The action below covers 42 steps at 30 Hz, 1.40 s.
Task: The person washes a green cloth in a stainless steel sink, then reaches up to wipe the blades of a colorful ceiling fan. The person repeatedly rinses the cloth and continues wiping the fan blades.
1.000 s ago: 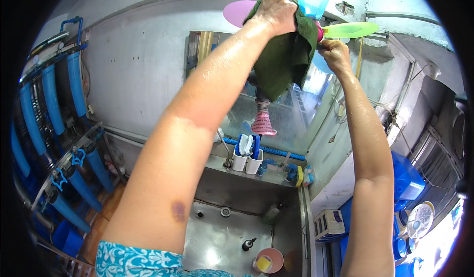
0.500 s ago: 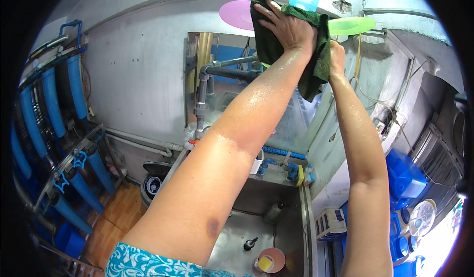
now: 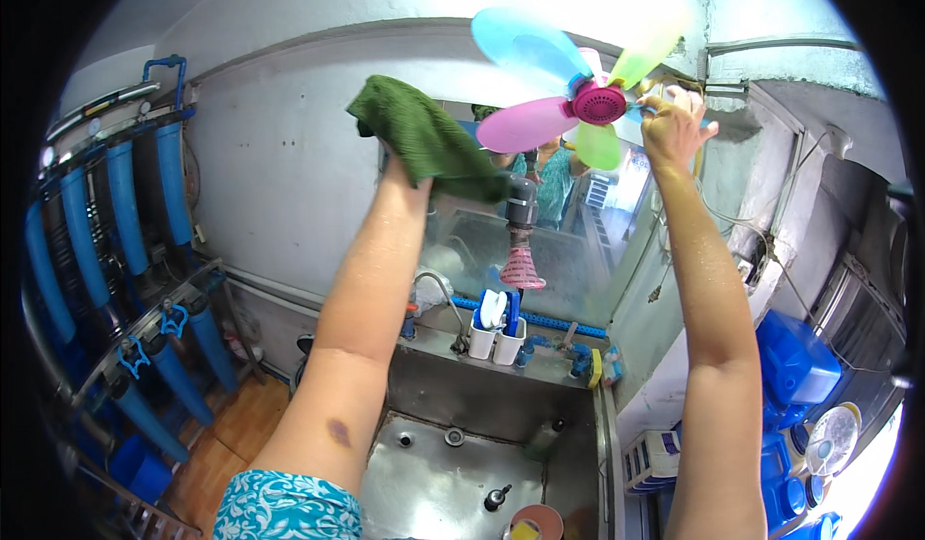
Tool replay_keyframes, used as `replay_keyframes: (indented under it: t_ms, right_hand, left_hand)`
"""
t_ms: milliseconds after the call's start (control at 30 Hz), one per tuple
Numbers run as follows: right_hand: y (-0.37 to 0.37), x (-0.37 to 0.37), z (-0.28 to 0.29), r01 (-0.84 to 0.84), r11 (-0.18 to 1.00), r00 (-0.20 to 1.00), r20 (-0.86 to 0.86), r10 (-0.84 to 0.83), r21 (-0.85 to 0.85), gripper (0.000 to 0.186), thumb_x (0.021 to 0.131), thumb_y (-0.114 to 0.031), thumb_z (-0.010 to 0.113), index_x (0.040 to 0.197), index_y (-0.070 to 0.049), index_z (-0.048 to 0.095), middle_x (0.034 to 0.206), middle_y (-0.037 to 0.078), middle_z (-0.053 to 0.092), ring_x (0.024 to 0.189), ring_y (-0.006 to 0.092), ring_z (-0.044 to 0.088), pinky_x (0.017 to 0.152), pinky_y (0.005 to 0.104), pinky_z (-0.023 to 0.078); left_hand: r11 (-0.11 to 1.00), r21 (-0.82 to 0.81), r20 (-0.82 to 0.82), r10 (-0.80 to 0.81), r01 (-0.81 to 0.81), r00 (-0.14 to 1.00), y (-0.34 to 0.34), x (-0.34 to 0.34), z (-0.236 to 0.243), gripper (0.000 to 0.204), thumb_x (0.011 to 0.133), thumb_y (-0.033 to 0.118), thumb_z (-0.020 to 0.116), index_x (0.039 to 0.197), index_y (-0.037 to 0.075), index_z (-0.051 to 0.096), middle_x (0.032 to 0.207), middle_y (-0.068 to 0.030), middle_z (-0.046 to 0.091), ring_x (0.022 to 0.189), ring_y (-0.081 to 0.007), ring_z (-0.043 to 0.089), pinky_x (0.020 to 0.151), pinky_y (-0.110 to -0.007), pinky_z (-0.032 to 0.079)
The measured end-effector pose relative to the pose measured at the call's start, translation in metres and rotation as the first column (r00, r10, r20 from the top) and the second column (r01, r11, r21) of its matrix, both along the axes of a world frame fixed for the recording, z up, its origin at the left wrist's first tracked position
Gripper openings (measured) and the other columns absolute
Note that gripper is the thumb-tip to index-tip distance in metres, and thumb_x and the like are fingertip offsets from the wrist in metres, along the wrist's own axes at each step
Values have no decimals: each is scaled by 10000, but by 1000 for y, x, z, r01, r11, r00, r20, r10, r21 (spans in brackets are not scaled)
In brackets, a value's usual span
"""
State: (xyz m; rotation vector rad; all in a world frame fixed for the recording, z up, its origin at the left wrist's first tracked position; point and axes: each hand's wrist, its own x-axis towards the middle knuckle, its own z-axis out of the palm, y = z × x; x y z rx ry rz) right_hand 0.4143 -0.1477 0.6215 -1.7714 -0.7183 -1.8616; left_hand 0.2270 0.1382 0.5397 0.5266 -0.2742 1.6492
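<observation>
Left hand (image 3: pixel 397 159), clenched on the cloth (image 3: pixel 429 140), has come off the fan (image 3: pixel 578 87) to its left; right hand (image 3: pixel 670 126) still grips behind the hub; blades now exposed.

Open air separates the raised hands, the left hand (image 3: pixel 400 155) gripping a green cloth (image 3: pixel 424 135), from the wall. Coloured fan blades (image 3: pixel 568 87) crowd the right hand (image 3: pixel 670 126); a hanging pipe (image 3: pixel 521 222) and white cups (image 3: pixel 496 338) on the sink's (image 3: pixel 453 482) back edge block the drop below.
</observation>
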Motion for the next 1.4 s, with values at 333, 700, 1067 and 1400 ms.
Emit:
replay_keyframes:
  t_ms: [333,700,1067,1400]
  right_hand:
    - [-7,-28,45,-39,978,944,313,103,-205,295,735,-62,514,897,-188,726,1274,137,513,1276,335,358,950,610,317]
    - [1,-48,26,-277,961,843,478,248,-9,624,696,-132,739,1263,-178,484,1422,183,311,1329,373,270,1002,554,292]
    - [54,-37,-35,-294,925,935,-129,331,241,336,918,-320,449,971,-39,626,1086,138,608,1187,323,440,978,652,209]
    - [38,-37,-31,-306,951,938,-186,293,-49,700,621,-510,735,1091,-37,524,1145,147,535,1174,345,420,977,711,102]
  left_hand:
    - [404,912,-385,780,74,493,-15,-25,85,401,829,151,539,1214,41,520,1137,-142,592,1054,-226,557,903,-313,432]
    - [299,942,-252,930,-152,268,-86,45,77,305,713,67,497,966,53,667,1000,-162,651,923,-333,618,818,-361,474]
    - [902,-90,-57,-427,421,902,-7,9,29,266,876,307,467,950,70,563,955,-108,606,870,-259,594,771,-414,493]
    - [483,763,-257,836,-429,485,-23,14,12,367,680,25,484,1029,-51,564,1038,-216,610,977,-358,581,864,-366,450]
